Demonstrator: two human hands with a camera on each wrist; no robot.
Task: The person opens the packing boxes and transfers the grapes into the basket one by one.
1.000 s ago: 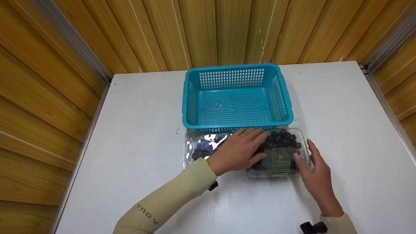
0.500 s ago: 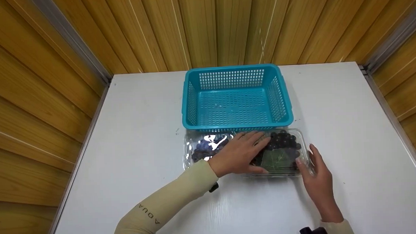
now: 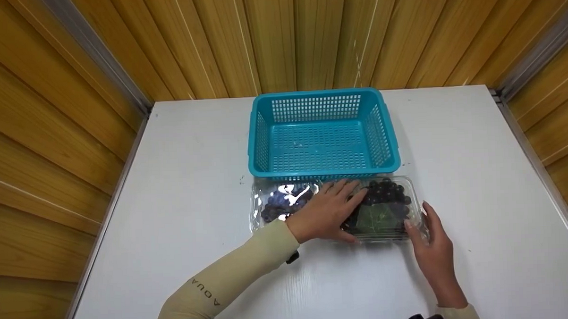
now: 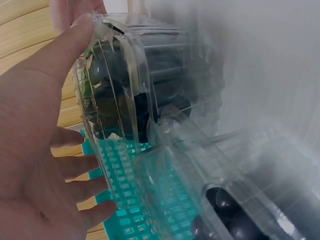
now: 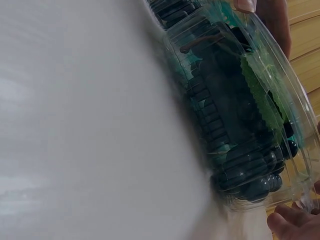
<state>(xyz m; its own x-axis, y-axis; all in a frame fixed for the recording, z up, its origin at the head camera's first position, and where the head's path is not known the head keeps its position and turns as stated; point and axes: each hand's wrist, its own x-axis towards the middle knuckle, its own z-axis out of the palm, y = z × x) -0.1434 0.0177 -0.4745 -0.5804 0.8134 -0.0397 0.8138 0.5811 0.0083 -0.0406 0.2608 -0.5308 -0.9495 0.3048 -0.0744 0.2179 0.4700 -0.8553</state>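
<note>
In the head view, a clear plastic clamshell of dark grapes [image 3: 386, 191] with a green leaf [image 3: 376, 217] inside lies on the table. My left hand [image 3: 323, 212] rests across its lid with fingers spread, covering its left part; the left wrist view shows the thumb at the lid's edge. At the right end, my right hand [image 3: 433, 246] pinches the near right corner, thumb on top and fingers along the side. The right wrist view shows those fingertips at the corner of the grape clamshell [image 5: 225, 115]. A second grape clamshell [image 3: 283, 204] lies on the left, partly hidden by the left hand.
A teal plastic basket [image 3: 324, 172] stands directly behind the two clamshells, its inside bare. The white table [image 3: 190, 181] is bounded by yellow wood-patterned panels [image 3: 308, 40] at the back and sides.
The left hand has shifted slightly toward the near side, and its thumb has moved down past the lid's near edge. The right hand has slid a little nearer along the right end.
</note>
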